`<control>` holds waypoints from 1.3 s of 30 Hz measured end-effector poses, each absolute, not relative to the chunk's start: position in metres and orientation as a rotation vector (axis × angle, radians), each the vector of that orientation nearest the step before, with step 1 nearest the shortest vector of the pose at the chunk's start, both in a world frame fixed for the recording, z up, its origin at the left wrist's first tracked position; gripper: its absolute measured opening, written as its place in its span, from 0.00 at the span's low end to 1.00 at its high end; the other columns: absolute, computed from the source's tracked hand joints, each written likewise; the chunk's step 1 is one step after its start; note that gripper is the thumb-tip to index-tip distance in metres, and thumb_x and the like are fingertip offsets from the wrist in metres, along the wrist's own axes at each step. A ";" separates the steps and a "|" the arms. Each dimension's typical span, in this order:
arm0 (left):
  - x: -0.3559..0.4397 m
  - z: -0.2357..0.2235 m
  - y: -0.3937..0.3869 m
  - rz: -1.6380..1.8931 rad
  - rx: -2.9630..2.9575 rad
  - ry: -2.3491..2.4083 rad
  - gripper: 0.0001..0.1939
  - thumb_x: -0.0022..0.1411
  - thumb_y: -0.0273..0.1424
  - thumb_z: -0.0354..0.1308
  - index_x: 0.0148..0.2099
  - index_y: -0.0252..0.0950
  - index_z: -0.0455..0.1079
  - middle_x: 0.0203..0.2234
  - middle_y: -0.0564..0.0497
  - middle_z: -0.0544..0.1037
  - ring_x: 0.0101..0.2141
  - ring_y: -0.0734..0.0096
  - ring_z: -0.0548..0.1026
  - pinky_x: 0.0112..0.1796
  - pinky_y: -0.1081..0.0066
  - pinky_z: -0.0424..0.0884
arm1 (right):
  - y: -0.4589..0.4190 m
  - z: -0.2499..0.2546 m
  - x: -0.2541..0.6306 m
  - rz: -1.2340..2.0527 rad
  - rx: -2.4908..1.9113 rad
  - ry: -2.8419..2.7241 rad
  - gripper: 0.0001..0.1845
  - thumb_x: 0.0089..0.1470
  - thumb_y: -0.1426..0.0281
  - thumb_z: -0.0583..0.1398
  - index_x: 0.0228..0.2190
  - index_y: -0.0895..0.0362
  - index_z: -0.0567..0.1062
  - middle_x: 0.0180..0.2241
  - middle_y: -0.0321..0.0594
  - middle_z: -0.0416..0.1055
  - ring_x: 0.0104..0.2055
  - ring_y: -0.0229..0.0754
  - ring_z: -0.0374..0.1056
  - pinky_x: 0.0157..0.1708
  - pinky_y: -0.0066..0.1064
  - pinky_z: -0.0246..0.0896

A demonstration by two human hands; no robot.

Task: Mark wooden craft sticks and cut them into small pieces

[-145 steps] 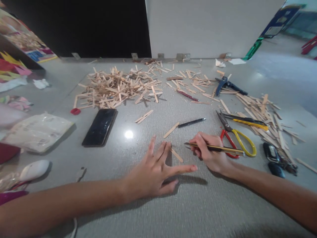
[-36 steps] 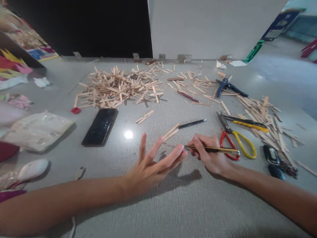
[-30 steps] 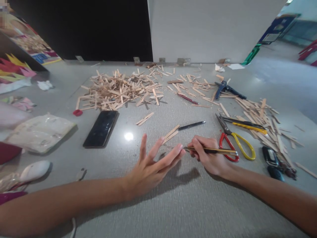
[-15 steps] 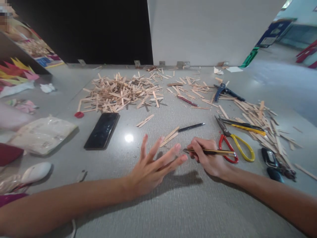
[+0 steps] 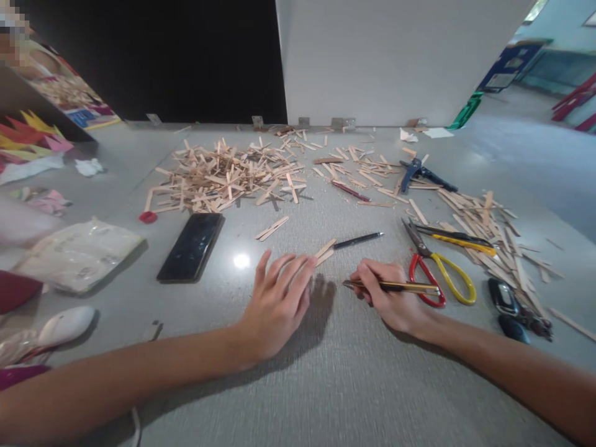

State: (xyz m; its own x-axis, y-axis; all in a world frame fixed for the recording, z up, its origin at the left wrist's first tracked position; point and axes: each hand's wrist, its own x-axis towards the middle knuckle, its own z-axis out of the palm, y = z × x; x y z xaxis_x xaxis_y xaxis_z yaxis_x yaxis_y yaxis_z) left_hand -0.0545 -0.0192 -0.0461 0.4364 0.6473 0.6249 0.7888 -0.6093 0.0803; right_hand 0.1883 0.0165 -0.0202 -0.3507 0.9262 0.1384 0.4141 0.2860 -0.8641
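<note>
My left hand (image 5: 280, 298) is held over the table with its fingers stretched out, nothing visible in it. Its fingertips partly cover a pair of wooden craft sticks (image 5: 325, 251). Just past these lies a black pen (image 5: 358, 240). My right hand (image 5: 388, 295) rests on the table, fingers closed around a slim gold-and-black pencil (image 5: 410, 287), its dark pointed tip aimed left. Beside that hand are scissors (image 5: 423, 248) with one red and one yellow handle. Two more craft sticks (image 5: 272, 228) lie together beyond my left hand.
A large heap of craft sticks (image 5: 228, 174) lies at the back left, with more sticks (image 5: 505, 236) at right. Around them are a phone (image 5: 190, 247), a yellow-black cutter (image 5: 459, 239), dark blue pliers (image 5: 412, 174), keys (image 5: 507, 304) and a white mouse (image 5: 67, 326). Panels (image 5: 363, 62) stand behind.
My left hand has drawn back slightly to the left, its fingers closer together and now covering the near end of the stick pair. My right hand keeps its hold on the pencil, nearly still.
</note>
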 end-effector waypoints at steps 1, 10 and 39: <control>-0.055 -0.046 -0.016 -0.915 -2.457 -1.295 0.22 0.73 0.20 0.55 0.66 0.32 0.71 0.49 0.42 0.85 0.50 0.55 0.79 0.64 0.48 0.65 | 0.016 -0.020 0.188 0.998 -1.204 -1.900 0.32 0.73 0.47 0.52 0.21 0.52 0.67 0.18 0.36 0.69 0.19 0.36 0.63 0.19 0.30 0.56; -0.065 -0.048 0.005 -0.834 -2.621 -1.476 0.11 0.77 0.26 0.57 0.43 0.38 0.80 0.35 0.49 0.82 0.38 0.61 0.77 0.46 0.58 0.70 | 0.016 -0.022 0.190 0.994 -1.210 -1.892 0.30 0.73 0.50 0.53 0.22 0.53 0.68 0.19 0.36 0.69 0.19 0.36 0.62 0.19 0.29 0.56; -0.060 0.054 -0.029 -1.688 -2.813 -2.160 0.09 0.69 0.36 0.58 0.47 0.40 0.74 0.28 0.53 0.83 0.29 0.69 0.80 0.22 0.77 0.67 | 0.019 -0.025 0.191 0.853 -1.193 -1.900 0.14 0.66 0.60 0.62 0.36 0.55 0.84 0.26 0.38 0.79 0.26 0.40 0.73 0.28 0.31 0.66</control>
